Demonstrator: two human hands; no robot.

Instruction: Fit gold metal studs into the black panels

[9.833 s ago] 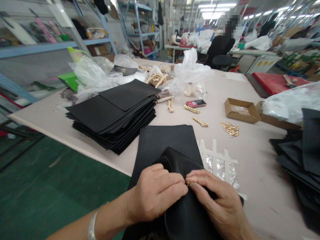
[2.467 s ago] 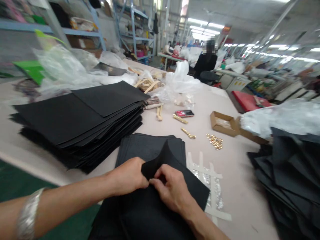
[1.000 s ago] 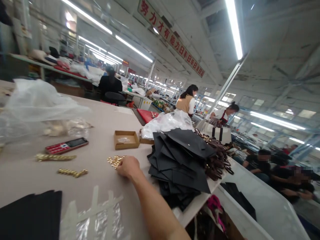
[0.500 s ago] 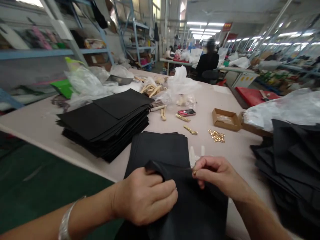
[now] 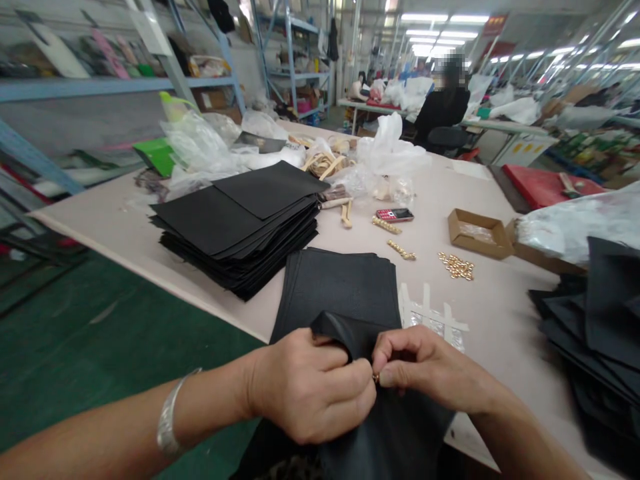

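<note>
My left hand (image 5: 315, 385) is closed around the folded upper edge of a black leather-like panel (image 5: 407, 433), which hangs down toward my lap. Between the thumb and forefinger of my right hand (image 5: 427, 365) is a small gold-coloured metal fitting (image 5: 376, 378), held against the panel right beside my left fingers. Its exact shape is mostly hidden by the fingertips. Just beyond my hands lies a short pile of similar black panels (image 5: 343, 283). Loose gold fittings (image 5: 457, 266) are heaped to its right, and two short rows of gold pieces (image 5: 401, 250) lie farther back.
A tall stack of black panels (image 5: 240, 213) stands at the left, with more black pieces (image 5: 613, 320) at the right edge. A phone (image 5: 395, 215), an open cardboard box (image 5: 480, 233), white tape strips (image 5: 427, 308) and plastic bags (image 5: 393, 150) lie on the table. A person (image 5: 443, 107) sits farther back.
My right hand has moved left and slightly down with the gold fitting, up against my left hand. The view has shifted, so the tape strips on the table show more fully.
</note>
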